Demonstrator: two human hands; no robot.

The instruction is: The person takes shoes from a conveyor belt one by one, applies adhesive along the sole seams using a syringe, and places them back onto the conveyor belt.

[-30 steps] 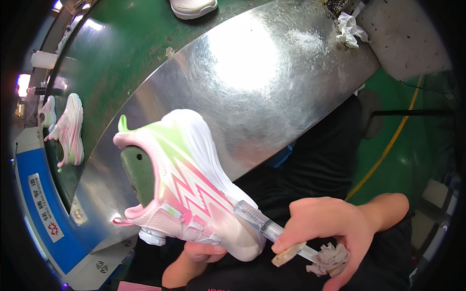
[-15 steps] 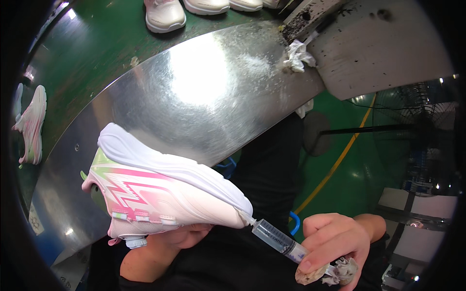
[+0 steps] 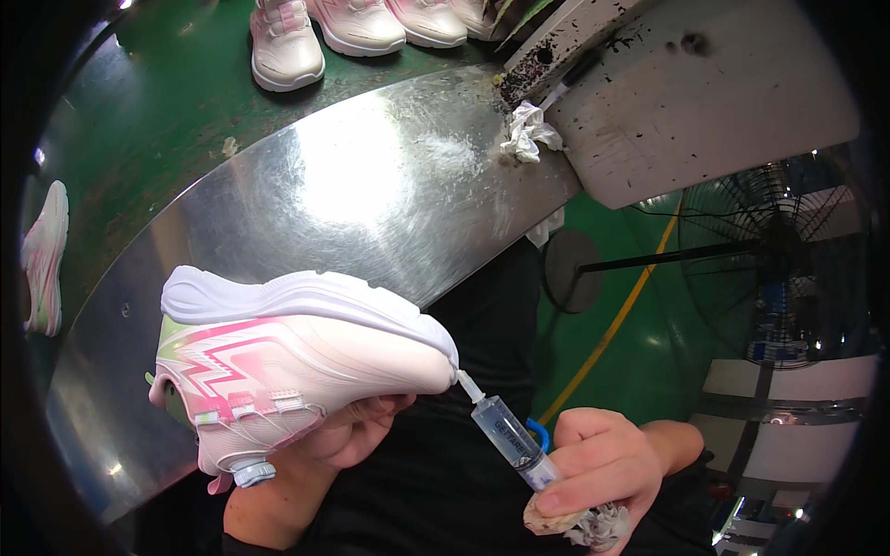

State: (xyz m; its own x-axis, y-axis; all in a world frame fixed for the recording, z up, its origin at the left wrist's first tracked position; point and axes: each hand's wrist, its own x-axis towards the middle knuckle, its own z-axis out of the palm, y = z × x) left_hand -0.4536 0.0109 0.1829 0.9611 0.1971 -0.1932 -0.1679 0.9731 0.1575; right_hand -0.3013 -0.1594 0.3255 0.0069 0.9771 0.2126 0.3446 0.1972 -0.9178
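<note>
A pink and white sneaker with a thick white sole is held sideways, sole up, over my lap. My left hand grips it from below; part of the hand is hidden behind the upper. A grey dial hangs from its lacing side. In my right hand is a clear syringe, its white nozzle touching the seam between sole and upper at the toe. The same hand also holds crumpled tissue around the plunger end.
A shiny metal tabletop borders a green surface carrying several pink-white sneakers. Crumpled white tissue lies at the tabletop's far right corner, by a stained metal panel. A black fan stands on the right.
The sneaker has turned so its sole lies more level. My right hand and the syringe have shifted left with the toe, and the syringe now points more steeply upward. The whole view has shifted slightly.
</note>
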